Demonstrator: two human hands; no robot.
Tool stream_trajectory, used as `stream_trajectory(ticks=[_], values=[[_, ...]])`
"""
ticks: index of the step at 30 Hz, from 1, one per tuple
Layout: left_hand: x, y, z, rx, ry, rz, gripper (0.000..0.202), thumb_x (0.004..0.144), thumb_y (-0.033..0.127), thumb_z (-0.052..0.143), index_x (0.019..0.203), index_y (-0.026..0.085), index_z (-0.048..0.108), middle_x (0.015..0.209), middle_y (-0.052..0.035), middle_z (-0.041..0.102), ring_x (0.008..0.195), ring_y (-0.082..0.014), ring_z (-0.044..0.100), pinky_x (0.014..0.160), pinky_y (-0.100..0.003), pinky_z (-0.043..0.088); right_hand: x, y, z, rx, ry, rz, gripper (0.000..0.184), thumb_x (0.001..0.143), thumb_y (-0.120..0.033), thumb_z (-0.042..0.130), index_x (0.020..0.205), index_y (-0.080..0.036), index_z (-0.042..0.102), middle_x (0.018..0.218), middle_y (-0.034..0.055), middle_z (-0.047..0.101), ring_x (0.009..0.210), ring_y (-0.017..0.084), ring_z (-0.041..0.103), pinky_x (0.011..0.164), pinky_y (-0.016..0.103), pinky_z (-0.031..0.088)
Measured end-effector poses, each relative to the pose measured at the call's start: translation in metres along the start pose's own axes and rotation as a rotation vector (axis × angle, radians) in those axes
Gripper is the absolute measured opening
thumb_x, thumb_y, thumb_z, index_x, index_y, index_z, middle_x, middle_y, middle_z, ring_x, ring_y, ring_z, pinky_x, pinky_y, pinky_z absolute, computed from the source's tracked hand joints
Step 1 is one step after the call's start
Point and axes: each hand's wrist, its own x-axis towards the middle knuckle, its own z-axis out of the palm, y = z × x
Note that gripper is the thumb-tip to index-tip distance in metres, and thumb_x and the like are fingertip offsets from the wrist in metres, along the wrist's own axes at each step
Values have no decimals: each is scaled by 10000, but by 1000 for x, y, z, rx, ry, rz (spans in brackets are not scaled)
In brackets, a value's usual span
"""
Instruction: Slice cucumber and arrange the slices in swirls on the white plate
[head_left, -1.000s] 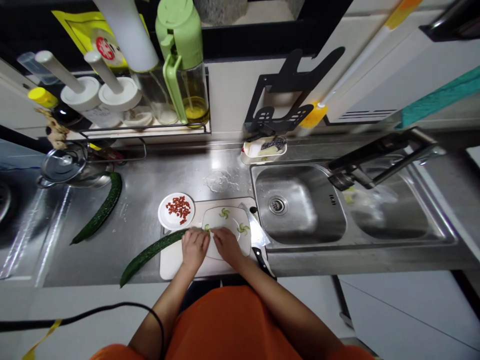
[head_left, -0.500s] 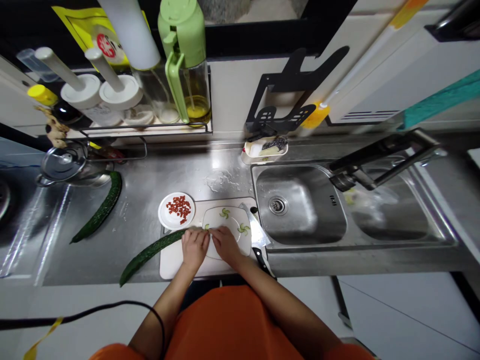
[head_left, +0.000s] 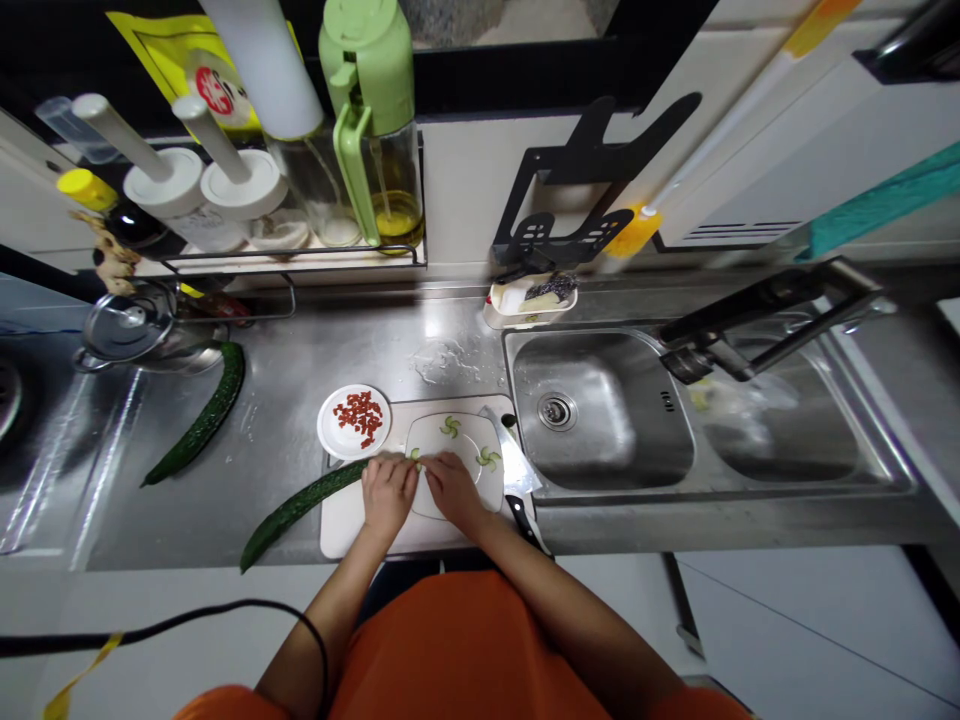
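My left hand point(head_left: 390, 490) is closed, its fingers curled together over the left edge of a white plate point(head_left: 457, 492). My right hand point(head_left: 451, 488) pinches at a cucumber slice close to my left fingertips; what the left fingers hold is hidden. A small green cucumber slice point(head_left: 414, 454) shows just beyond the fingertips. Thin slices lie in two pinwheel fans on the plate, an upper fan point(head_left: 450, 427) and a right fan point(head_left: 488, 458). A long dark green cucumber point(head_left: 300, 512) reaches from the counter onto the white cutting board point(head_left: 339, 535), its far end beside my left hand.
A small dish point(head_left: 327, 437) of chopped red pieces sits at the board's upper left. To the right lie a cleaver point(head_left: 517, 470) and the double sink point(head_left: 600, 400). Another cucumber point(head_left: 199, 430) rests at left. An oil bottle point(head_left: 375, 130) stands on the shelf above.
Both hands stay almost in place over the plate's left side, with only slight finger movement. The whole view shifts by a few pixels.
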Motion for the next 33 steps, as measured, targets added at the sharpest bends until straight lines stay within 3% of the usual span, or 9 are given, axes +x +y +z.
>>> stream_trajectory(ticks=[11,25,33], values=[[1,1,-1,-6,-13,-8,190,862,302,544,921,219,705,902,-78,673,894,-227,524,768,-347,344,1,1,2,14,53,-15,285,870,-136,438,1065,-163,645,920,96,620,911,212,520,850,363,450],[0,-1,-9,-25,-3,6,175,852,288,555,910,219,705,890,-69,681,878,-223,533,796,-351,367,1,-2,1,22,30,-24,304,880,-151,432,1092,-180,648,919,98,624,909,216,521,847,383,456],[4,-31,-35,-23,98,-108,174,839,321,566,888,220,699,873,-55,693,842,-207,562,824,-362,388,-3,-1,-9,78,87,4,281,867,-140,453,1045,-193,663,910,87,627,909,210,539,846,381,475]])
